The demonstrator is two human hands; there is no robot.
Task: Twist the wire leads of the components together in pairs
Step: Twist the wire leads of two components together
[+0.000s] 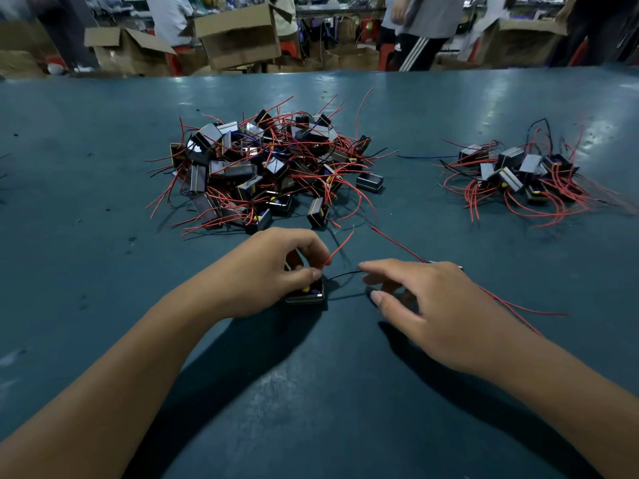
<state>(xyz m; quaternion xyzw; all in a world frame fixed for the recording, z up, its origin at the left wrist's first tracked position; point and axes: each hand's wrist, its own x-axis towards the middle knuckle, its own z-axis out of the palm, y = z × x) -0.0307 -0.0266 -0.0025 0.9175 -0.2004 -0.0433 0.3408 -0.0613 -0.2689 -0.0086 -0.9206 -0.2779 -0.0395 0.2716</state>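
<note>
My left hand (pixel 276 267) grips a small black box-shaped component (pixel 306 295) that rests on the teal table (pixel 345 392). A short red lead (pixel 340 245) rises from it beside my thumb. Its black lead (pixel 342 275) runs right to my right hand (pixel 425 305), whose fingertips pinch the wire's end. Under my right hand lies a second component, mostly hidden, with long red leads (pixel 397 243) trailing up-left and out to the right.
A large heap of components with tangled red wires (pixel 266 167) lies in the table's middle. A smaller pile (pixel 518 174) sits at the right. Beyond the far edge stand cardboard boxes (pixel 238 36) and several people.
</note>
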